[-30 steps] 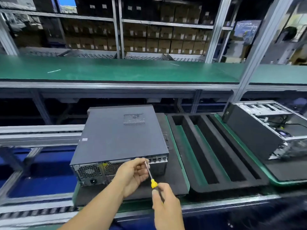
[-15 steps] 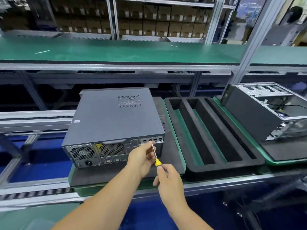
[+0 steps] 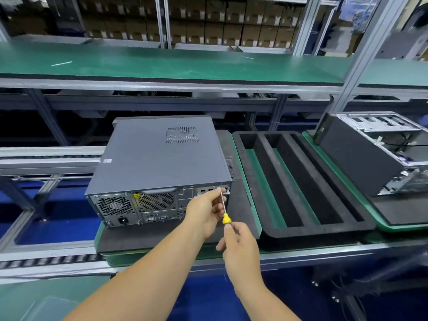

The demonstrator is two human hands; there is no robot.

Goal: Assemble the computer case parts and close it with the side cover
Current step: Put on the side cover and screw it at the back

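Slipping is the risk: the screwdriver point(image 3: 224, 209) is pinched by the left hand point(image 3: 205, 214) and gripped by the right hand point(image 3: 240, 247) at the computer case point(image 3: 159, 167) back's 3 o'clock corner (tip hidden); ports could be scratched.

Green-topped bench point(image 3: 162, 66) behind conveyor rails point(image 3: 46, 158); shelving with brown cartons point(image 3: 231, 31) beyond; blue floor point(image 3: 58, 221) below.

Two hands: left hand point(image 3: 206, 212), right hand point(image 3: 240, 247). One screwdriver point(image 3: 224, 210). Two computer cases: a closed case point(image 3: 159, 163) near left, an open case point(image 3: 375, 154) far right. One slotted foam tray point(image 3: 298, 230) between them, with three slots. Two fan grilles on the closed case's rear.
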